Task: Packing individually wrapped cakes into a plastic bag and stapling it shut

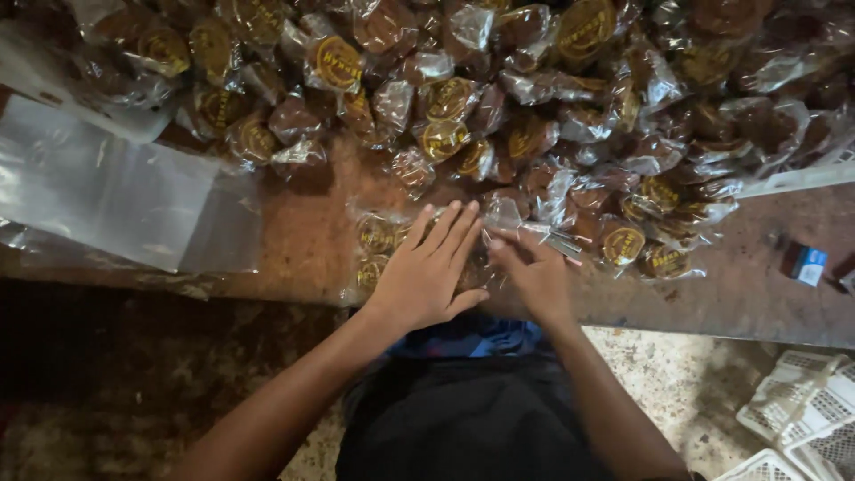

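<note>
Left hand [426, 272] lies flat, fingers spread, on a clear packet [378, 236] at the tabletop [303, 232] near edge. Right hand [534, 276] presses beside it. Risk: the wrapped-sweet pile [534, 107] at 12 o'clock may slide into the packet.

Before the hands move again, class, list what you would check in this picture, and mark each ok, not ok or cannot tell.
1. Left hand flat on the packets: ok.
2. Right hand on the packets too: ok.
3. Packets under the hands sealed: cannot tell.
4. Pile lies wholly on the table: ok.
5. Empty bags within the left hand's reach: ok, likely.
6. Small blue box apart from the pile: ok.
</note>
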